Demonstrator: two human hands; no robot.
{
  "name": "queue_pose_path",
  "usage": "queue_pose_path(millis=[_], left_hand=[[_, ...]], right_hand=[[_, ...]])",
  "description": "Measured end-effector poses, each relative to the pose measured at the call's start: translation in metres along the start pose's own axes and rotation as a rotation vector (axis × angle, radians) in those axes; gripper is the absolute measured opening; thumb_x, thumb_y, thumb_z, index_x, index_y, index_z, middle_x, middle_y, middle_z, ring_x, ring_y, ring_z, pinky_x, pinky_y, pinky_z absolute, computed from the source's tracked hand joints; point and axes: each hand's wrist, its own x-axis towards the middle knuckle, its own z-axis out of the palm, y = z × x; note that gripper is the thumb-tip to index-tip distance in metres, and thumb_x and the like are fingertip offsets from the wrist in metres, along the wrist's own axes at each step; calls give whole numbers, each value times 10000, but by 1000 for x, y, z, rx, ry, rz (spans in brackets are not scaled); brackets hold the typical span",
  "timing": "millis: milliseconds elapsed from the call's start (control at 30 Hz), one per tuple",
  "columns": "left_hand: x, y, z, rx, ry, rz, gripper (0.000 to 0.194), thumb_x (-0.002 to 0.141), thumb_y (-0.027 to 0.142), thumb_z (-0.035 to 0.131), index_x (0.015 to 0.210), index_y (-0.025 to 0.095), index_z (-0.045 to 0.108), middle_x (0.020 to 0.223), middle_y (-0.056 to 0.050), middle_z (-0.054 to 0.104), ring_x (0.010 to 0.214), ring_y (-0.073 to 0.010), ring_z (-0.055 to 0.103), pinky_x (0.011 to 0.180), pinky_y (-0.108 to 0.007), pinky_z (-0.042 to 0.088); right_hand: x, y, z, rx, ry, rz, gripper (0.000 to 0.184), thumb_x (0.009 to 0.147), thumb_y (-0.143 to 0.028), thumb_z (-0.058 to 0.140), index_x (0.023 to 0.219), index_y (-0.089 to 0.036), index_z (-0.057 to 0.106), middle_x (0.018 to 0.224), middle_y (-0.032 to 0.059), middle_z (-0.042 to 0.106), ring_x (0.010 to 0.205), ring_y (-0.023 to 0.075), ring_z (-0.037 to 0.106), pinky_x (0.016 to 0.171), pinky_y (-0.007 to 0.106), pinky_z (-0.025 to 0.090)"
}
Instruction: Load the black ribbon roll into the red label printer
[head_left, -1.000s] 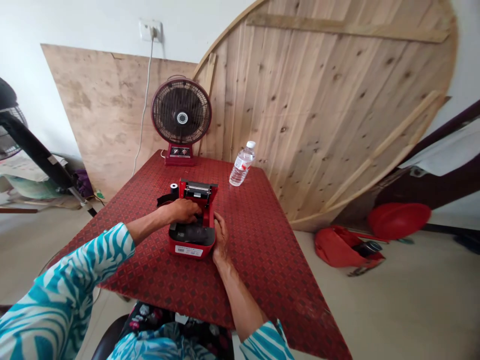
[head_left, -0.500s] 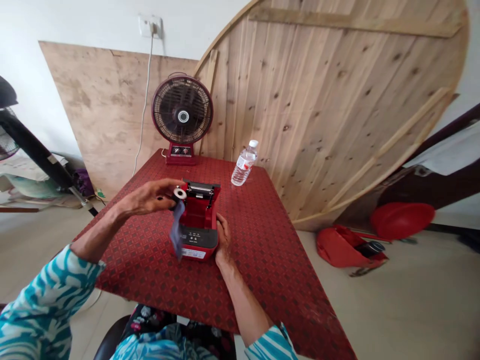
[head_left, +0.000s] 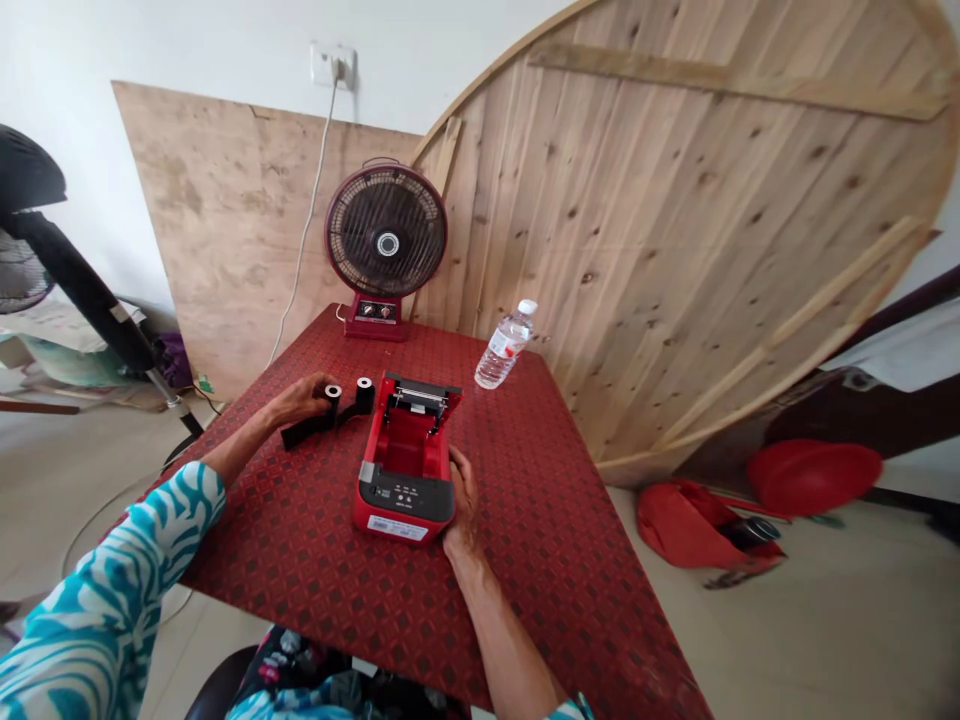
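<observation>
A red and black label or receipt printer [head_left: 405,520] stands on the table with its lid raised and its red inner bay showing. My right hand [head_left: 461,505] is wrapped round the printer's right side. To the left of the printer, my left hand [head_left: 304,398] has its fingers closed at a small dark roll with a white core [head_left: 332,408]. A loose dark strip [head_left: 304,430] trails from it on the table. Close by, a second dark roll with a white core [head_left: 364,398] stands upright beside the printer. My left fingertips are partly hidden behind the first roll.
On the patterned red table [head_left: 540,560] stand a maroon fan [head_left: 387,245] at the back and a clear water bottle [head_left: 506,345] behind the printer. A large round wooden board [head_left: 675,230] leans on the wall. A red bag [head_left: 682,530] lies on the floor at right.
My left hand has moved the dark roll from above the printer's left side down to the table on the left. The second roll now shows beside the printer. My right hand stays on the printer.
</observation>
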Motion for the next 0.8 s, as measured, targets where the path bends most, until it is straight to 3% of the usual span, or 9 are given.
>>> queue_pose_path(millis=[233,400,533,667,800], left_hand=[[28,21,-4,249,8,52,390,660,379,646,999,189,682,1098,-86,706,1040,-272,628,849,-300,470],[48,29,18,348,-52,23,297,568,217,647,857,208,713,783,-18,722,856,-253,656,740,-267,450],[48,32,27,366,-58,13,247,564,211,607,793,195,698,600,14,631,719,-219,631,666,-260,429],[35,39,12,323,13,29,312,611,297,585,890,169,641,777,-18,667,779,-203,622,695,-266,456],[0,54,-17,30,7,107,365,667,394,604,954,168,594,877,-30,680,818,-193,631,734,-281,493]], right_hand=[[1,2,-1,6,-19,10,418,816,-491,545,1157,-259,615,1183,42,673,1088,238,599,876,368,461],[-1,-5,0,-20,-39,6,420,811,-497,544,1143,-251,624,1189,42,675,1133,244,584,944,376,439],[0,-5,0,-23,-38,-10,403,815,-486,550,1128,-244,628,1180,39,673,1137,234,581,993,386,412],[2,-2,1,-2,-28,-28,407,800,-486,567,1113,-235,639,1177,47,676,1139,240,583,987,394,420],[2,-2,3,12,-26,-42,400,807,-477,556,1121,-245,643,1188,42,680,1151,241,584,950,380,443]])
